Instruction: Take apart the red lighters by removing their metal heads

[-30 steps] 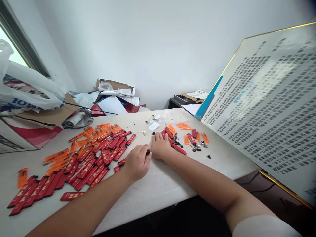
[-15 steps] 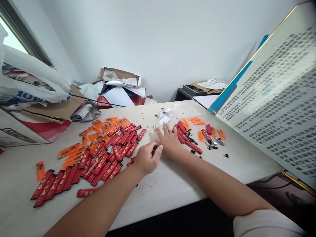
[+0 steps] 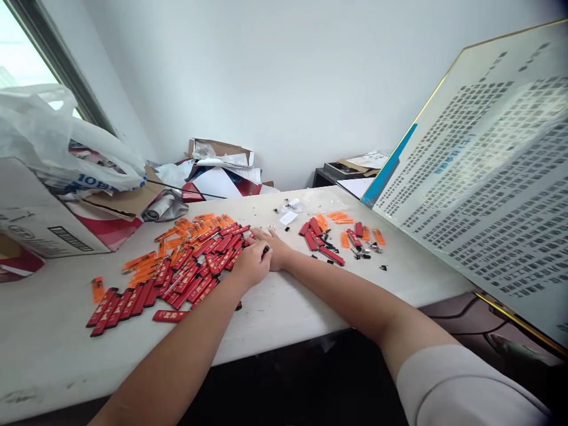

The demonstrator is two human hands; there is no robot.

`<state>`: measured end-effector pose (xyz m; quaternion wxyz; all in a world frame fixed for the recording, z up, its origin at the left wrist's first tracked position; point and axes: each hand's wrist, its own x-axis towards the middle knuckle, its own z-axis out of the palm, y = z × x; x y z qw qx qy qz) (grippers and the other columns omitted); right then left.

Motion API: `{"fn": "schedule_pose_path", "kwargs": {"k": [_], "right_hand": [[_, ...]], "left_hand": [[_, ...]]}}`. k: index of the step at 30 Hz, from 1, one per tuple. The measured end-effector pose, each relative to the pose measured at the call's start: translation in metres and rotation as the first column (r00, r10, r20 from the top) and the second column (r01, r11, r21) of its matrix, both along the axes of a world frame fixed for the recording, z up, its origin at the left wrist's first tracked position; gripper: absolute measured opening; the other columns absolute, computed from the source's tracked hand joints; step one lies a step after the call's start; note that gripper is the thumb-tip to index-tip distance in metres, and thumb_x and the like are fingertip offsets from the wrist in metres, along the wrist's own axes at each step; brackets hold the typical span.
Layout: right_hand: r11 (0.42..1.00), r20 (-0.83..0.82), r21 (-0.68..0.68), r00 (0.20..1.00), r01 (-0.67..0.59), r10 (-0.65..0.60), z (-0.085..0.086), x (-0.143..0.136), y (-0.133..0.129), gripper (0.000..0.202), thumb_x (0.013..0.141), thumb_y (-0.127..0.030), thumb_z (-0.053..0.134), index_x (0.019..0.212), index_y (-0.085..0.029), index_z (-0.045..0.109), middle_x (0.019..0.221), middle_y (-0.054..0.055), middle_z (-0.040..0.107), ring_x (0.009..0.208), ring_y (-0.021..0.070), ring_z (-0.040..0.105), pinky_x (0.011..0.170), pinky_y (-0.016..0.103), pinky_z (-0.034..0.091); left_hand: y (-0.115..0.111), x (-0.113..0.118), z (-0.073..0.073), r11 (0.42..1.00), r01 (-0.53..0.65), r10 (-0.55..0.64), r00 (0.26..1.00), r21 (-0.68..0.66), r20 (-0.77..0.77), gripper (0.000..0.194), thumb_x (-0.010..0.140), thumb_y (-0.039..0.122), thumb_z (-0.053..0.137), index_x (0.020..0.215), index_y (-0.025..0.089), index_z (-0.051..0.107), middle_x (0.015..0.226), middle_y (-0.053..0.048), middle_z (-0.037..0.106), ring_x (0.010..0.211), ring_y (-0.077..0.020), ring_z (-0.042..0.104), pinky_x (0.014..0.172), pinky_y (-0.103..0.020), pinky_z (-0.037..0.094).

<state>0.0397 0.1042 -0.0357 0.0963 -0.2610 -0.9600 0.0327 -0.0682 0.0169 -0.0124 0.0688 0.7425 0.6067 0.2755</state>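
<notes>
A small dark-tipped piece (image 3: 266, 249) is grasped in the curled fingers of the left hand (image 3: 251, 267). Just beyond them, the right hand (image 3: 278, 251) is held with fingers extended beside red lighters (image 3: 213, 264) heaped on the bench (image 3: 284, 307); contact cannot be made out. Light fingertip control seems called for.

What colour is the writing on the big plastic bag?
Blue, on the white plastic bag, in the head view.

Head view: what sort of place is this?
It looks like a small workroom or office corner used for sorting or assembling small parts. The pale table holds many red pieces and orange pieces, with a cardboard box and a large printed board nearby.
</notes>
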Motion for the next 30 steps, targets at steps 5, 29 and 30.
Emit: {"fn": "schedule_pose_path", "kwargs": {"k": [5, 29, 30], "right_hand": [[1.000, 0.018, 0.025, 1.000, -0.006, 0.006, -0.003, -0.010, 0.009, 0.052, 0.091, -0.029, 0.048, 0.142, -0.020, 0.043, 0.152, 0.017, 0.036, 0.141, 0.0319, 0.033, 0.110, 0.063, 0.024], [0.995, -0.303, -0.025, 0.949, -0.099, 0.087, -0.007, 0.018, 0.003, 0.028, 0.096, -0.027, 0.048, 0.108, -0.015, 0.070, 0.104, 0.010, 0.070, 0.099, 0.0183, 0.061, 0.092, 0.030, 0.042], [0.993, -0.299, -0.029, 0.949, -0.111, 0.098, -0.007, 0.017, 0.003, 0.028, 0.096, -0.026, 0.049, 0.110, -0.016, 0.070, 0.105, 0.010, 0.070, 0.100, 0.0182, 0.061, 0.092, 0.030, 0.042]], "left_hand": [[-0.031, 0.008, 0.008, 0.984, 0.172, -0.176, 0.958, -0.039, -0.228, 0.019, 0.090, 0.024, 0.043, 0.082, 0.020, 0.060, 0.081, -0.008, 0.067, 0.074, -0.0221, 0.062, 0.064, -0.033, 0.042], [-0.021, -0.028, -0.026, 0.994, -0.103, 0.107, 0.875, 0.035, -0.472, 0.035, 0.095, 0.029, 0.037, 0.114, 0.014, 0.062, 0.112, -0.016, 0.060, 0.106, -0.0312, 0.055, 0.091, -0.047, 0.044], [-0.019, -0.028, -0.026, 0.990, -0.136, 0.140, 0.871, 0.042, -0.472, 0.036, 0.094, 0.028, 0.037, 0.115, 0.013, 0.062, 0.111, -0.017, 0.061, 0.105, -0.0317, 0.055, 0.089, -0.047, 0.045]]}}
